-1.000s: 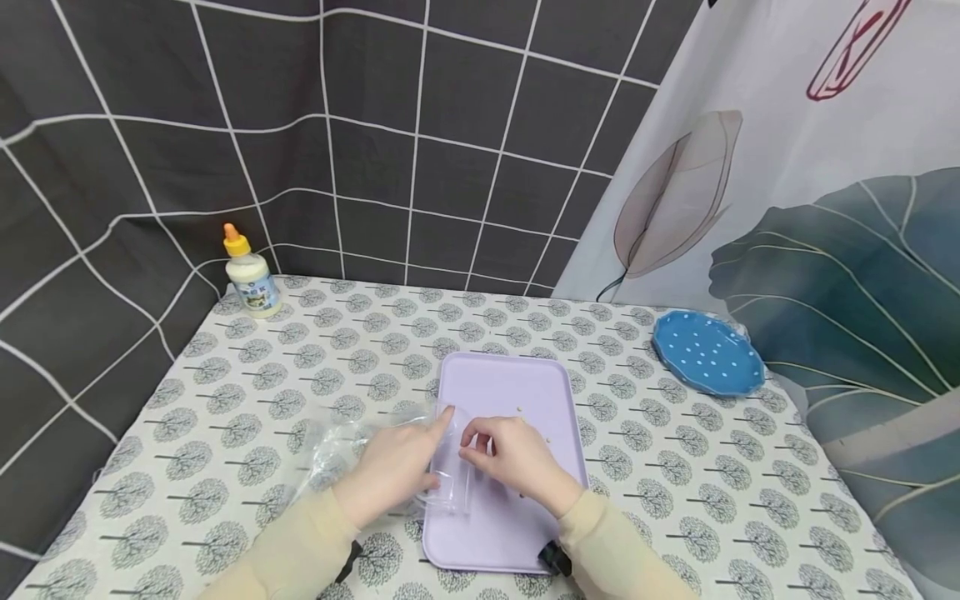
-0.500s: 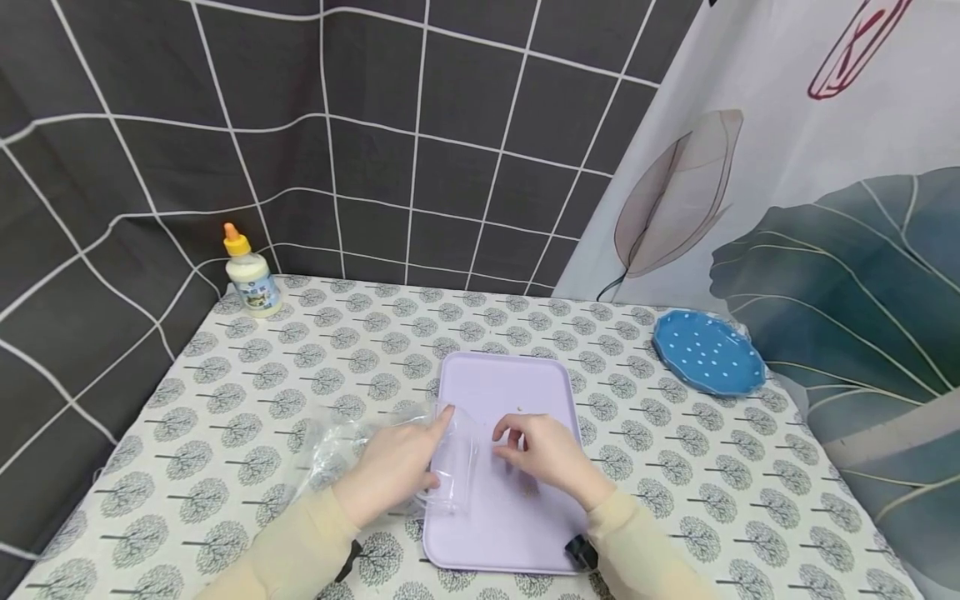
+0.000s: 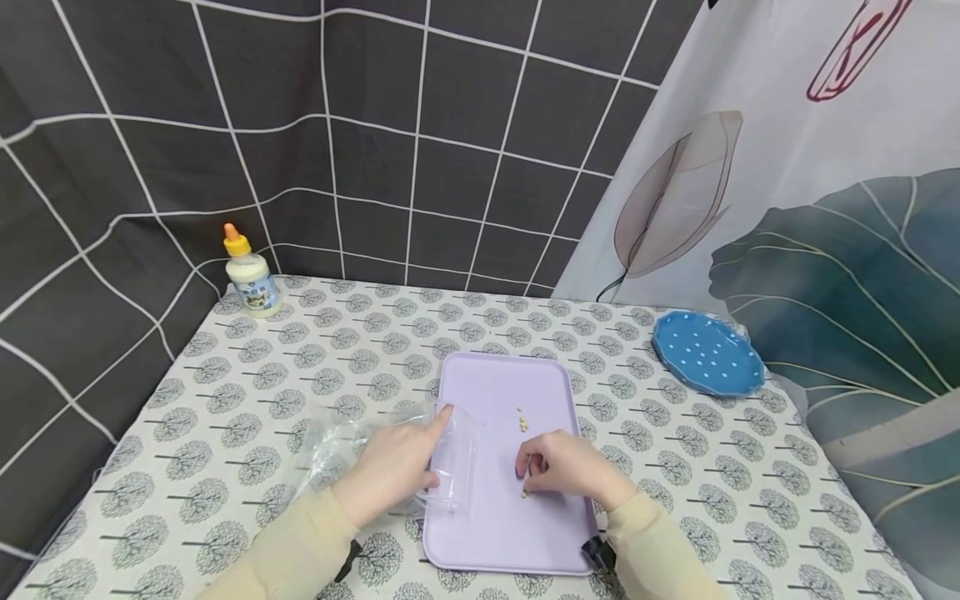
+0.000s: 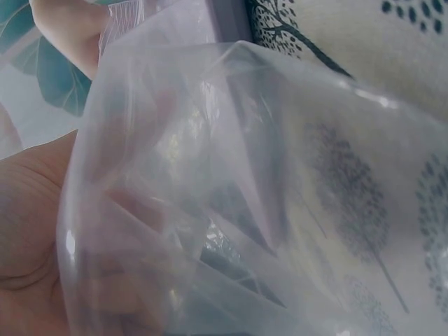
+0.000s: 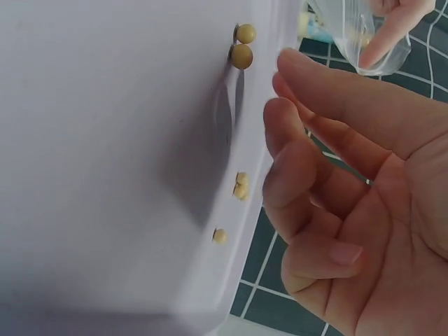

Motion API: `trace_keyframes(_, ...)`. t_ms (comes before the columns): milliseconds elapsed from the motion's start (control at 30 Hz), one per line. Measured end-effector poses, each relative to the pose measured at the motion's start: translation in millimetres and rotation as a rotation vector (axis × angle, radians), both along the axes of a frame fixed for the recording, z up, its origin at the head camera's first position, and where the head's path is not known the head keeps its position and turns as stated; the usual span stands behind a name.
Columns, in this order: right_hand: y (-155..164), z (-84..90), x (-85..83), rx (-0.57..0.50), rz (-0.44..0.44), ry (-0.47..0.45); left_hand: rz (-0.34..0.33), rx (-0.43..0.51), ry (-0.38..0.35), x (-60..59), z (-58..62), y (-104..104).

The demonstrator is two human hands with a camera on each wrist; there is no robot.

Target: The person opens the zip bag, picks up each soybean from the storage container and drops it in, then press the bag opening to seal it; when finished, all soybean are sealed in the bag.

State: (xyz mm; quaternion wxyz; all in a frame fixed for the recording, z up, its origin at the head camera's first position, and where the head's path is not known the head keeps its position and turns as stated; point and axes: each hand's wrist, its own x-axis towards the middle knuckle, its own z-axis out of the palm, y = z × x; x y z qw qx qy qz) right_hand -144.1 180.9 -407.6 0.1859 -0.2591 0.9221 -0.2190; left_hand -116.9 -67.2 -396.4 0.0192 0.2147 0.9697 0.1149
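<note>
My right hand hovers loosely curled, holding nothing, over small yellow beads on the lilac tray. My left hand grips the clear bag at the tray's left edge. I'd judge a fingertip pinch, one bead each time, works best, with the bag's mouth propped wide.

The head view looks forward and down from above the lavender tray, taking in the whole table and both hands. The left wrist view sits pressed close against the clear plastic bag at the tray's left edge. The right wrist view skims the tray closely, sharing its small yellow beads with the head view.
</note>
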Motion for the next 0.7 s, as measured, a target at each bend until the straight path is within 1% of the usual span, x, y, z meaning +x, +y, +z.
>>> trace_keyframes(100, 0.6, -0.2, 0.8, 0.029, 0.034, -0.021, 0.0, 0.004, 0.002, 0.1, -0.4, -0.5)
trace_keyframes(233, 0.8, -0.5, 0.8, 0.065, 0.057, -0.034, -0.004, -0.002, 0.004, 0.5, 0.2, -0.7)
trace_keyframes(433, -1.0, -2.5, -0.2, 0.071, 0.076, -0.012, -0.002, -0.001, -0.003, 1.6, 1.6, 0.0)
trace_keyframes(700, -2.4, -5.1, -1.7, 0.076, 0.088, 0.02, -0.015, -0.018, 0.006, 2.2, 0.3, 1.0)
